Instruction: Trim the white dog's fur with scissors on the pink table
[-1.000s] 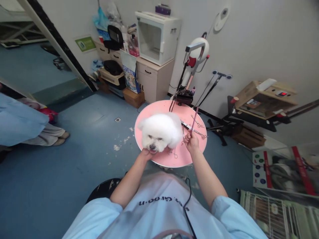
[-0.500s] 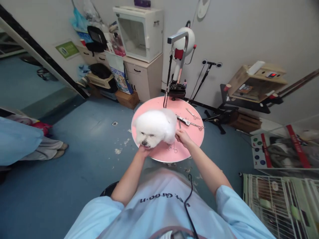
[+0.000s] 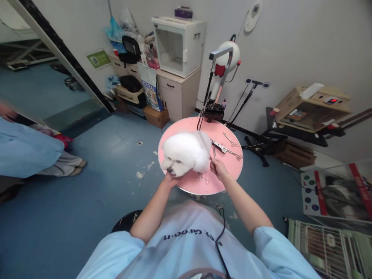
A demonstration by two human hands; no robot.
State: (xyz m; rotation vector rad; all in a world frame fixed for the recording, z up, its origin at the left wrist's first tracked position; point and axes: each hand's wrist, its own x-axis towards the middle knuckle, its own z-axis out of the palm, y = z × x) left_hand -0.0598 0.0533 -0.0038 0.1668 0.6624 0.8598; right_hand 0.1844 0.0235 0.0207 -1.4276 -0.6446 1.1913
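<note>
A white fluffy dog (image 3: 186,151) sits on a round pink table (image 3: 229,168), its face turned toward me and to the left. My left hand (image 3: 171,179) cups the dog's chin from below. My right hand (image 3: 218,169) is closed on a thin grooming tool, most likely a comb, held against the dog's right side; the tool is mostly hidden by fur and fingers. Several scissors (image 3: 235,154) and a clipper (image 3: 219,147) lie on the table behind my right hand. Another pair of scissors (image 3: 204,178) lies near the front rim.
A grooming arm with a white dryer head (image 3: 225,62) stands at the table's far edge. Behind it are a cabinet (image 3: 178,93) with a white box (image 3: 178,44). Another person in blue (image 3: 26,151) is at the left. A wire cage (image 3: 328,248) stands at bottom right.
My right hand lowered the pink comb from upright and moved left to the dog's side. The dog's head turned a little to the left. My left hand stayed under the chin.
</note>
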